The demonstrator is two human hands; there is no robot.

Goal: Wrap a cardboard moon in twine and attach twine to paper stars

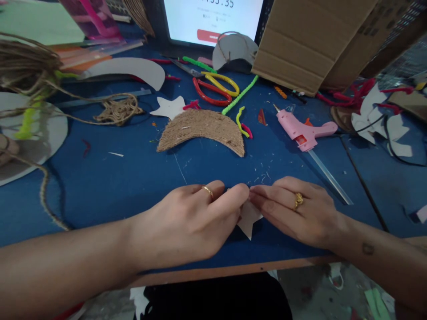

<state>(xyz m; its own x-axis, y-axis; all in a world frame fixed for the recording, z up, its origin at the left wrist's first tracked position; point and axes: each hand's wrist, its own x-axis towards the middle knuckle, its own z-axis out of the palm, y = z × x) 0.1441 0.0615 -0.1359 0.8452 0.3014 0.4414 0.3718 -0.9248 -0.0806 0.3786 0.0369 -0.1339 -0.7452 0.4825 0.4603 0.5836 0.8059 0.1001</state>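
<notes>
Low over the blue table's front edge, both hands meet at a white paper star [249,218]. My left hand [200,218] is closed in a pinch on the star's left side; its fingertips are partly hidden. From the right, my right hand [300,211] presses its fingers together at the star's upper right. One point of the star juts down between the hands, while its upper part is covered. Beyond them lies a twine-wrapped crescent [202,129], its ends turned toward me. A second white star [168,107] touches the crescent's upper left.
A pink glue gun [302,129] with a clear glue stick [330,177] lies at right. Scissors [215,91] and green pipe cleaners [240,94] lie behind the crescent. Twine [28,66] and a twine star [118,109] are at left. Cardboard [307,40] and a screen [213,20] stand behind.
</notes>
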